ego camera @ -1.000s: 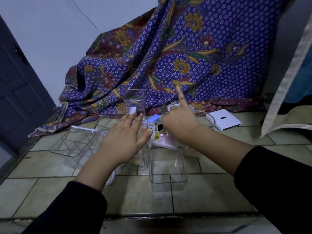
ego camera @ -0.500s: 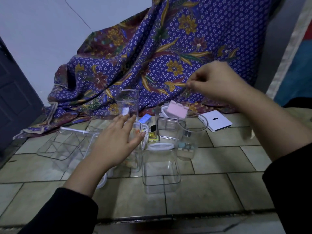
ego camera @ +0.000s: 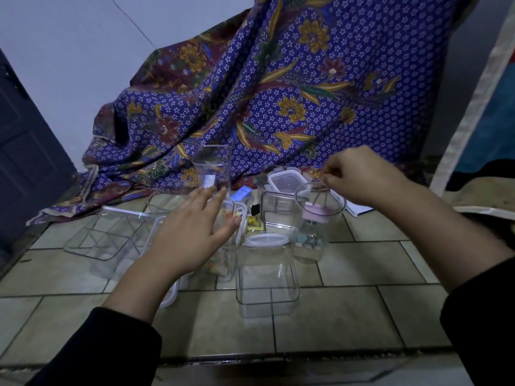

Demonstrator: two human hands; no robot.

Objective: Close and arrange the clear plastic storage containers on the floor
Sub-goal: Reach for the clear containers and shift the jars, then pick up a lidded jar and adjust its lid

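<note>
Lowered since before, the right hand (ego camera: 359, 178) hung over the round jar (ego camera: 330, 228), fingertips pinched together; whether they held anything I cannot tell. A pink piece (ego camera: 316, 213) sat in that jar's mouth. The left hand (ego camera: 192, 235) lay open, fingers straight, above a container of coloured pieces (ego camera: 223, 267). About seven clear containers (ego camera: 267, 282) stood together on the tiled floor (ego camera: 348, 316); one white label (ego camera: 209, 181) was unreadable.

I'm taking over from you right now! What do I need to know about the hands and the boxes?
Left hand: open, over the container of coloured bits.
Right hand: fingers curled above the open round jar; a pink piece is inside it.
Done: the front square container has its white lid on.
To do: the round jar, divided tray and tall container look unlidded; close them, then line everything up.
</note>
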